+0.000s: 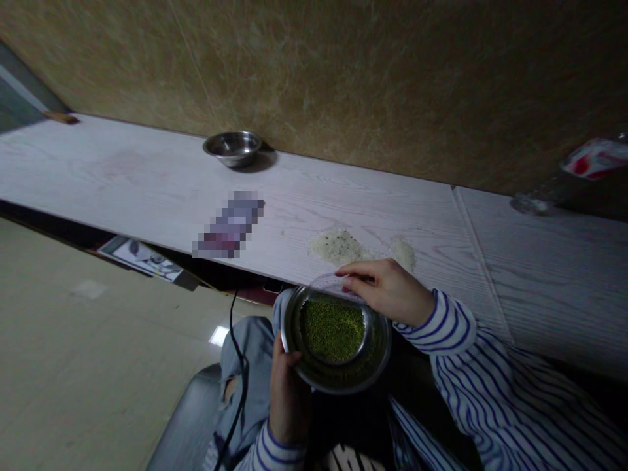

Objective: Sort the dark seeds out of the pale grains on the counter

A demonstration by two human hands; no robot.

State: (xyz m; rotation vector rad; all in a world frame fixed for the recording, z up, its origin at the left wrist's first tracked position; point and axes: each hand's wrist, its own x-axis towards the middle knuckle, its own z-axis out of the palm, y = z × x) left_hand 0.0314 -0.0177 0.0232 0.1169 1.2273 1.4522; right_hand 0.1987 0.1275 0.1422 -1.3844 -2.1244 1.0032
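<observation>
My left hand (289, 386) grips the left rim of a steel bowl (377, 366), its thumb over the edge. Green mung beans (333, 330) cover the bowl's bottom. Between the thumb and fingers of my right hand (392, 288) is a thin clear plastic protractor (321, 282), half-round with faint marks along its curve, over the bowl's far rim. Its outline is partly hard to make out. Just beyond, on the tabletop, lies a spread of white rice (324, 245) with dark specks, and a smaller pile of white rice (403, 252) sits to its right.
A second steel bowl (233, 154) stands at the back of the white wooden table (147, 190), near the wall. A blurred-out flat object (230, 226) lies at the left front. At the right back is a clear plastic bottle (554, 186). A black cable (240, 353) hangs below.
</observation>
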